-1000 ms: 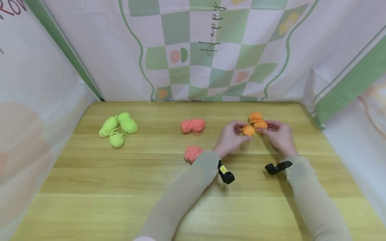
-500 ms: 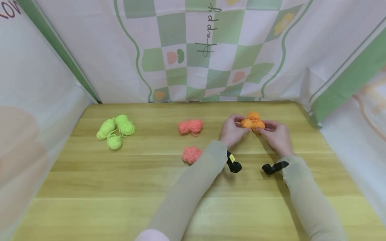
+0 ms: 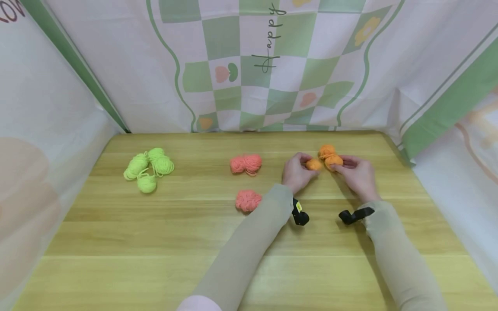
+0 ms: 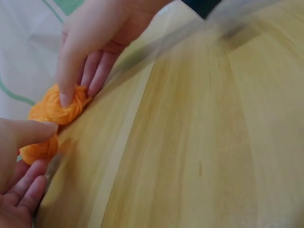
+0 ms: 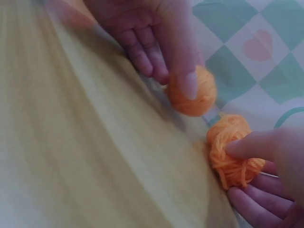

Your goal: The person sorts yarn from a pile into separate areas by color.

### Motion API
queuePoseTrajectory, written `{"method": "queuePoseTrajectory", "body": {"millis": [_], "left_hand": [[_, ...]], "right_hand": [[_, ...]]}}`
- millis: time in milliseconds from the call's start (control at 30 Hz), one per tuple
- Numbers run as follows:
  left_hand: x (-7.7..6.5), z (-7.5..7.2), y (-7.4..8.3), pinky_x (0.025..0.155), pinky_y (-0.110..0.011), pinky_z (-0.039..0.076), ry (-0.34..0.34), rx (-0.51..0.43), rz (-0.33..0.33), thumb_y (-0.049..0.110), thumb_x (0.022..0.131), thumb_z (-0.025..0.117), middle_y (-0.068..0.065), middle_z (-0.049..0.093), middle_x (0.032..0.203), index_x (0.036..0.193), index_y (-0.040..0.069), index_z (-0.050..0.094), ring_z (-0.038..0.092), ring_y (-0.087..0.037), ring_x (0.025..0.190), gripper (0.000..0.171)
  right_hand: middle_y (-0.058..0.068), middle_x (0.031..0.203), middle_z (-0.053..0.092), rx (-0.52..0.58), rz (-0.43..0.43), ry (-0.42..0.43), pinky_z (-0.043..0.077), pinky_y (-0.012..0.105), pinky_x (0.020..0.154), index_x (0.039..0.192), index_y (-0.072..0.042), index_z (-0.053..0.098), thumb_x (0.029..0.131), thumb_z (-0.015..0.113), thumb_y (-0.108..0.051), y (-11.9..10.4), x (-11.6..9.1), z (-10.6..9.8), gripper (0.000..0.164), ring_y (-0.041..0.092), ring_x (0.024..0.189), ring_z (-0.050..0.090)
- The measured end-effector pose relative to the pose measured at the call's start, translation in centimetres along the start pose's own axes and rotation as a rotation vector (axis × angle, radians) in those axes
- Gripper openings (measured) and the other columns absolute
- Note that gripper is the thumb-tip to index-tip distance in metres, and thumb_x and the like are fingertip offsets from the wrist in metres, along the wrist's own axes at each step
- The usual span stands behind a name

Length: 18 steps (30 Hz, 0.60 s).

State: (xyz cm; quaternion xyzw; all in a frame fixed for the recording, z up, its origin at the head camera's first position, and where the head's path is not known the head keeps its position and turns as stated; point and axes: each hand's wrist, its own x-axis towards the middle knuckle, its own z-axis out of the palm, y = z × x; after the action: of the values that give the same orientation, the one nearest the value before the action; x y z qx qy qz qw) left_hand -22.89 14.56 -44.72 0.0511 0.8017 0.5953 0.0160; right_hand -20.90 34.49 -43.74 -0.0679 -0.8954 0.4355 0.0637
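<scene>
In the head view, my left hand (image 3: 297,173) pinches a small ball of orange yarn (image 3: 313,164) between thumb and fingers. Just right of it, a larger orange yarn bundle (image 3: 328,152) with two lobes is gripped at its near lobe by my right hand (image 3: 359,176). A narrow gap parts ball and bundle. The right wrist view shows the thumb lying across the bundle (image 5: 230,164), its fingers underneath, while the ball (image 5: 202,97) is held a little off the tabletop. From the left wrist, the ball (image 4: 40,150) partly overlaps the bundle (image 4: 61,108).
Three lime-green yarn balls (image 3: 147,183) lie grouped at the table's left. A coral yarn bundle (image 3: 246,164) sits mid-table, and a coral ball (image 3: 248,201) lies beside my left sleeve. Behind the wooden table (image 3: 155,242) hangs a printed curtain (image 3: 256,95).
My left hand first brought the orange ball up against the bundle, then drew it slightly back left and nearer me. The right hand keeps its hold, almost still. The view shifted a little.
</scene>
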Motion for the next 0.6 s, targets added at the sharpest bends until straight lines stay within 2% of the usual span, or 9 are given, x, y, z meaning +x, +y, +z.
{"method": "queuePoseTrajectory", "body": {"millis": [133, 300, 433, 600], "left_hand": [[0.0, 0.1, 0.0, 0.066, -0.014, 0.048, 0.003, 0.016, -0.001, 0.004, 0.073, 0.092, 0.009, 0.068, 0.095, 0.108, 0.012, 0.071, 0.058, 0.0, 0.072, 0.041], [0.1, 0.2, 0.1, 0.066, -0.014, 0.048, 0.0, 0.012, -0.006, 0.003, 0.073, 0.092, 0.01, 0.067, 0.095, 0.107, 0.013, 0.07, 0.058, -0.001, 0.072, 0.041], [0.2, 0.3, 0.2, 0.068, -0.014, 0.048, -0.005, 0.026, -0.001, 0.004, 0.074, 0.091, 0.01, 0.067, 0.095, 0.107, 0.014, 0.071, 0.058, -0.001, 0.074, 0.04], [0.1, 0.4, 0.4, 0.068, -0.013, 0.047, -0.028, 0.099, 0.027, 0.009, 0.078, 0.09, 0.008, 0.065, 0.095, 0.107, 0.013, 0.07, 0.057, -0.001, 0.075, 0.035]], "right_hand": [[0.024, 0.126, 0.066, 0.007, -0.001, 0.005, 0.049, 0.01, 0.075, 0.135, 0.001, 0.063, 0.094, 0.075, -0.035, 0.0, 0.3, -0.7, 0.056, 0.001, 0.094, 0.062], [0.024, 0.125, 0.066, -0.032, 0.001, 0.022, 0.047, 0.009, 0.073, 0.134, 0.001, 0.064, 0.093, 0.076, -0.037, 0.4, 0.3, -1.3, 0.056, -0.004, 0.091, 0.06], [0.024, 0.124, 0.066, -0.036, 0.006, 0.029, 0.047, 0.009, 0.074, 0.133, 0.001, 0.065, 0.092, 0.077, -0.038, 0.5, 0.3, -1.2, 0.058, -0.001, 0.092, 0.062], [0.022, 0.124, 0.068, -0.055, 0.01, 0.033, 0.047, 0.01, 0.076, 0.133, 0.0, 0.065, 0.091, 0.077, -0.041, 0.5, 0.3, -1.0, 0.06, 0.013, 0.101, 0.066]]}}
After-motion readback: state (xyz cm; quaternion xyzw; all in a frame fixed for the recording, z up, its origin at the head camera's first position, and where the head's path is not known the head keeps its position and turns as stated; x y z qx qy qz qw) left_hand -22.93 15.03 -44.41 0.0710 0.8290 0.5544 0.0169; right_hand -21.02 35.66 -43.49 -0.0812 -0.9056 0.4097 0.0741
